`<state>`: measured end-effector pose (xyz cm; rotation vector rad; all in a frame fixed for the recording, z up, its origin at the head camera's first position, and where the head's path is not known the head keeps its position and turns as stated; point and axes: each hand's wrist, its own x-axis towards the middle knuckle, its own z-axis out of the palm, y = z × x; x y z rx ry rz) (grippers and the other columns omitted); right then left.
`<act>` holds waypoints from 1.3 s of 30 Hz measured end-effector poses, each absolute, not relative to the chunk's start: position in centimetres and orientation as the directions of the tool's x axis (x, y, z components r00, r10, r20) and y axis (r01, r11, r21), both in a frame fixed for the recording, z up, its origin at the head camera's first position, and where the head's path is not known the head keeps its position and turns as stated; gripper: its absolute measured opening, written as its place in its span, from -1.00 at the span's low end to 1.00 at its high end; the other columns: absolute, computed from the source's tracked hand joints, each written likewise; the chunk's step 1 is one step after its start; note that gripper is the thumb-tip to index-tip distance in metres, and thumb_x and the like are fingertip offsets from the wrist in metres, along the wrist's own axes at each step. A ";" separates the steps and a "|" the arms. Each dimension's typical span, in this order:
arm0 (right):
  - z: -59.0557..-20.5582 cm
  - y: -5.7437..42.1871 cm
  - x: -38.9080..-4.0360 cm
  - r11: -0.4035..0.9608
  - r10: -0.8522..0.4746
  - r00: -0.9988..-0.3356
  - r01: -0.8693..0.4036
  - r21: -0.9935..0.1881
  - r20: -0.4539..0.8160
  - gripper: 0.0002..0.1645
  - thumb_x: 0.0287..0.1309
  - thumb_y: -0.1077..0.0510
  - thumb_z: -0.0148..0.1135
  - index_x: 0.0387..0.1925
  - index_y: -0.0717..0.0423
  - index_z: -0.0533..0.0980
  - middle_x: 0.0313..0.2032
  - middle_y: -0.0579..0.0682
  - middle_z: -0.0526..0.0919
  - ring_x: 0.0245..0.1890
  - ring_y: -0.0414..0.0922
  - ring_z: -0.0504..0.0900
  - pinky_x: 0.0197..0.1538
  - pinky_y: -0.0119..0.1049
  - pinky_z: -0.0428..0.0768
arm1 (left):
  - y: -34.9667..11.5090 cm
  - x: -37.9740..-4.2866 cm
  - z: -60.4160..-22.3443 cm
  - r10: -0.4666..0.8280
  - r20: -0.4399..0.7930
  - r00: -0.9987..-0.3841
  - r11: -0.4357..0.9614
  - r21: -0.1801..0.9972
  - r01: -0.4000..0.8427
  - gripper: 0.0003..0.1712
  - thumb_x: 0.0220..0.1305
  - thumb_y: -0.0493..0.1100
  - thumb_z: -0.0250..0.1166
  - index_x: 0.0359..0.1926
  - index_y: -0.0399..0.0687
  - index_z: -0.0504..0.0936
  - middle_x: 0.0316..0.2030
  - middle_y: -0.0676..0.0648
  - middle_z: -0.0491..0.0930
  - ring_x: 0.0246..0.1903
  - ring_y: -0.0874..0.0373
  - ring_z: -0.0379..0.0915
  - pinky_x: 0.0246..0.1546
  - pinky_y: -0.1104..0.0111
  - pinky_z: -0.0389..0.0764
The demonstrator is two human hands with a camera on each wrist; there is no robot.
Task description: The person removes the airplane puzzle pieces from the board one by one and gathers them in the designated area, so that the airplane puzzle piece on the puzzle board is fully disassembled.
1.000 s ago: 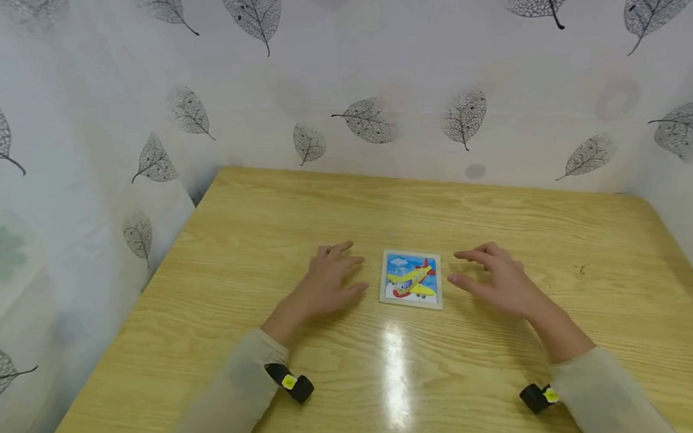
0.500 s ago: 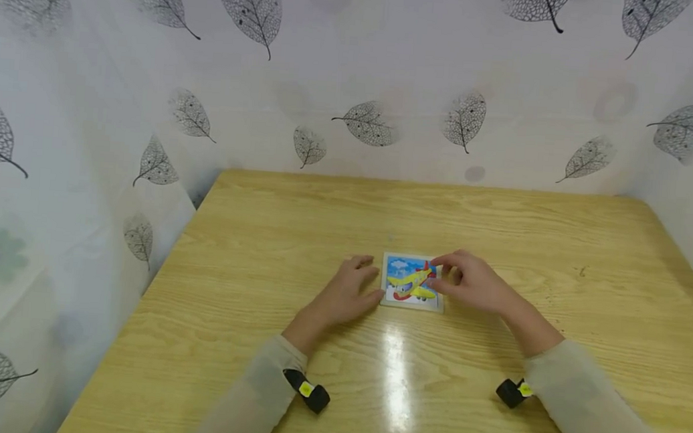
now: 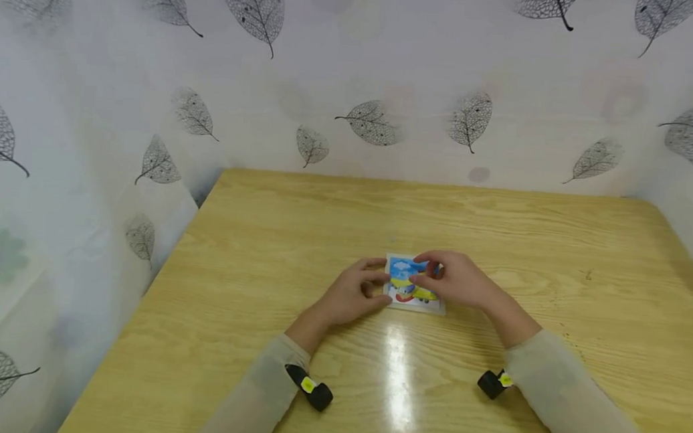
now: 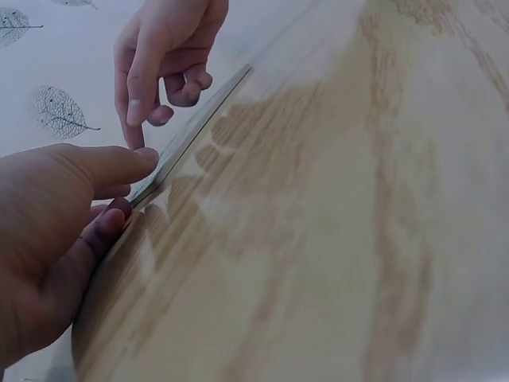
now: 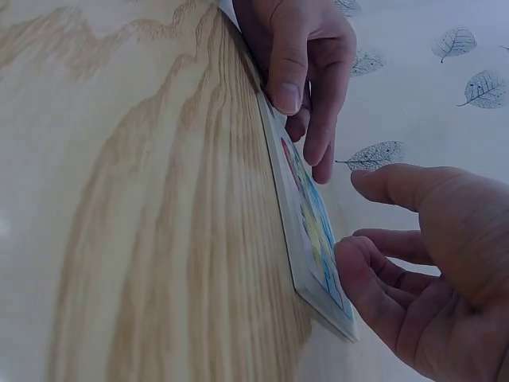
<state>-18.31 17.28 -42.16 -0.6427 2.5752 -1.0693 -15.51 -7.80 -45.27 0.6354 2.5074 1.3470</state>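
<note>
A small square picture board (image 3: 414,304) lies flat on the wooden table, showing a yellow and red cartoon airplane on blue sky, with a pale rim. My left hand (image 3: 350,294) holds its left edge, thumb at the near corner and bent fingers further up. Over the right half of the picture is my right hand (image 3: 459,278), covering the plane's tail. In the right wrist view the right thumb and forefinger stand apart with nothing between them. One right fingertip (image 5: 350,259) is at the board's face; whether it presses there I cannot tell.
The light wooden table (image 3: 299,206) stretches around the board on all sides. A white curtain (image 3: 394,59) printed with leaves hangs behind it and along both sides. A glossy light reflection lies on the table in front of the board.
Both hands have moved inward to the board. The left hand came right to its left edge, while the right hand slid left from beside it to over the picture. The board stays in place.
</note>
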 end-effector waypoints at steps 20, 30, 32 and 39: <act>-42.4 15.1 -19.4 0.680 -0.460 -0.852 -0.158 -0.716 -0.249 -0.43 0.36 -0.12 0.21 0.26 0.08 0.47 -0.50 0.02 0.58 -0.68 -0.13 0.54 -0.56 -0.27 0.51 | -7.8 -16.0 -45.6 0.487 -0.005 -0.873 0.502 0.820 0.275 -0.58 0.28 -0.07 0.41 0.12 -0.09 0.67 0.40 0.01 0.34 -0.27 0.28 0.49 -0.19 0.46 0.55; -41.6 14.1 -19.6 0.702 -0.481 -0.833 -0.180 -0.689 -0.273 -0.53 0.34 0.12 0.22 0.21 0.23 0.48 -0.51 0.02 0.57 -0.71 -0.12 0.54 -0.54 -0.28 0.52 | -7.9 -16.0 -45.5 0.496 -0.028 -0.868 0.511 0.817 0.266 -0.61 0.29 -0.07 0.40 0.11 -0.07 0.68 0.41 0.03 0.34 -0.23 0.30 0.49 -0.14 0.45 0.54; -41.5 14.1 -19.7 0.705 -0.492 -0.831 -0.206 -0.678 -0.259 -0.52 0.31 0.12 0.27 0.18 0.26 0.48 -0.46 0.04 0.59 -0.68 -0.14 0.55 -0.51 -0.28 0.54 | -7.9 -16.0 -45.5 0.499 -0.025 -0.866 0.511 0.816 0.271 -0.61 0.30 -0.06 0.39 0.10 -0.08 0.69 0.41 0.03 0.34 -0.22 0.30 0.49 -0.13 0.45 0.54; -42.1 14.2 -20.0 0.695 -0.501 -0.835 -0.231 -0.681 -0.228 -0.50 0.28 0.10 0.33 0.17 0.24 0.46 -0.33 0.06 0.58 -0.54 -0.17 0.60 -0.40 -0.29 0.59 | -8.0 -15.9 -45.4 0.492 -0.016 -0.870 0.518 0.809 0.278 -0.61 0.30 -0.06 0.39 0.09 -0.09 0.69 0.41 0.02 0.35 -0.19 0.29 0.51 -0.12 0.45 0.55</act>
